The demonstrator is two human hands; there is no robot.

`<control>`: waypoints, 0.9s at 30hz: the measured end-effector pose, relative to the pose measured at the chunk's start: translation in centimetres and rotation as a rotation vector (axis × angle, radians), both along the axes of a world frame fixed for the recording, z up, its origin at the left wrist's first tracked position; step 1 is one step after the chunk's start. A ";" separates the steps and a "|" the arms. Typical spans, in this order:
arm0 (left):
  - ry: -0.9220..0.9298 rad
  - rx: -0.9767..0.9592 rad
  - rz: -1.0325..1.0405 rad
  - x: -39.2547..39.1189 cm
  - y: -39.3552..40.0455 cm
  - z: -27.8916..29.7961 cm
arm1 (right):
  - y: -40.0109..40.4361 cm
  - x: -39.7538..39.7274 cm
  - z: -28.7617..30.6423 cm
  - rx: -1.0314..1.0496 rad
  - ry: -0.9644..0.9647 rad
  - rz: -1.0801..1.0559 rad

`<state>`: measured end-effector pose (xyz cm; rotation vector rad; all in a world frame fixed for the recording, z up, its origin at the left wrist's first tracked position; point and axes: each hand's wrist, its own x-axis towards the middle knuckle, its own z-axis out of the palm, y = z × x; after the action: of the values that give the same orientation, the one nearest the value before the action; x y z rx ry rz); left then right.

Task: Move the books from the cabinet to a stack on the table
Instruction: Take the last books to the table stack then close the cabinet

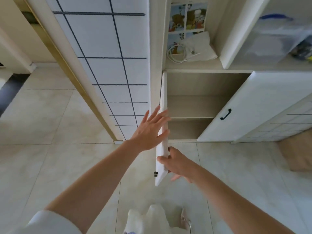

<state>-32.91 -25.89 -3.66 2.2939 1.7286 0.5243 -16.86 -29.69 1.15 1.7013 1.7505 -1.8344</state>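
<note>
Standing before the cabinet [202, 102], the person reached both bare arms toward its left door [162, 132], which stood swung out edge-on to the camera. The left hand [150, 130] lay flat against the door's outer face with its fingers straight and spread, its grip open and holding nothing. The right hand [179, 164] took the door's lower free edge, thumb on the near face and fingers curled behind it, so that its grip was closed on the door. A small black handle [155, 173] showed on the door just left of that hand. The right door [244, 105] also stood open, carrying a black handle [225, 114] of its own. Between the two doors the cabinet's shelves [190, 117] showed bare wood; no books could be seen in the part that was visible. Above, an open cubby held a coiled white cable [177, 54] lying on white paper in front of a picture with cartoon panels [187, 16]. To its right, another cubby held a clear plastic bin with a blue handle [275, 34]. Pale floor tiles [50, 115] spread below, and the person's light clothing [146, 222] showed at the bottom edge.
</note>
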 end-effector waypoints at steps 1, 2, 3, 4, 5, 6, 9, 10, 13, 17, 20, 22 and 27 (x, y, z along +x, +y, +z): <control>0.002 0.033 -0.021 0.7 0.4 0.0 | 0.2 0.7 0.0 0.052 -0.038 0.027; -0.001 0.058 -0.049 1.6 0.9 0.0 | 0.4 1.6 -0.1 0.104 -0.071 0.051; -0.010 0.076 -0.072 2.2 1.2 0.0 | 0.5 2.2 -0.4 0.154 -0.092 0.077; -0.027 0.084 -0.096 3.4 1.8 -0.1 | 0.7 3.3 -0.8 0.209 -0.110 0.097; -0.049 0.093 -0.107 4.2 2.1 -0.2 | 0.7 4.1 -1.1 0.273 -0.128 0.120; -0.064 0.104 -0.106 4.9 2.4 -0.4 | 0.7 4.9 -1.4 0.340 -0.148 0.136; -0.093 0.129 -0.087 7.4 3.7 -0.7 | 1.5 8.3 -1.7 0.510 -0.218 0.155; -0.091 0.130 -0.079 8.4 4.0 -0.8 | 2.0 9.5 -1.6 0.556 -0.242 0.160; -0.042 0.100 -0.016 11.2 5.2 -1.0 | 3.7 13.2 -1.1 0.782 -0.291 0.241; -0.039 0.048 0.131 16.2 7.4 -0.9 | 7.6 18.3 -1.3 1.043 -0.424 0.472; 0.047 0.042 0.172 18.5 9.3 -0.7 | 10.5 21.0 -2.0 1.132 -0.493 0.536; 0.157 0.049 0.176 19.5 10.9 -0.4 | 12.6 22.4 -2.3 1.197 -0.498 0.557; 0.292 0.069 0.202 21.6 14.9 -0.7 | 18.9 25.1 -3.0 1.335 -0.508 0.618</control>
<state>-11.29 -10.96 -4.39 2.3530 2.1252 0.2975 8.27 -10.84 -1.88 1.2632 2.8821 0.1812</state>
